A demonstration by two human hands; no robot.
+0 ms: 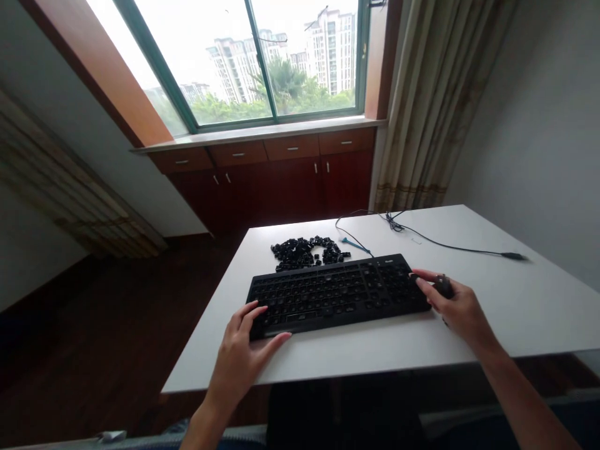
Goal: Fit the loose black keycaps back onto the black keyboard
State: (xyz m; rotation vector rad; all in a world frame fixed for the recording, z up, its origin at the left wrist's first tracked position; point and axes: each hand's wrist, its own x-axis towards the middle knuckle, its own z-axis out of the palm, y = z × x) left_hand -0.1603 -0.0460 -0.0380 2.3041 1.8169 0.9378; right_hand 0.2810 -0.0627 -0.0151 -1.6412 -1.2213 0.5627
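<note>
Left hand: Your left hand (239, 356) lies open, fingers spread and lightly arched, its fingertips on the near left corner of a black full-size keyboard (337, 294).

Right hand: Your right hand (457, 306) is closed around a small dark rounded object (443, 286), which is partly hidden by your fingers. Your fingertips sit at the keyboard's right end.

Keyboard: It lies flat near the front edge of the desk, angled slightly, between your hands.

Keycaps: A heap of loose black plastic keycaps (304, 253) sits just beyond the keyboard's far left side, nearly touching it.

Tool: A slim blue-handled tool (355, 245) lies just right of the heap, beside a thin black cable (445, 242).

Cable: It loops across the far side of the desk and ends in a dark plug (513, 255) at the right.

Desk: The white rectangular desk (515, 312) carries all of these, with its far end toward the window.

Beyond: Dark red wooden cabinets with metal handles (290, 187) stand under a green-framed window (259, 56). A beige curtain (431, 106) hangs at the right, and residential towers (328, 56) rise outside above green trees.
</note>
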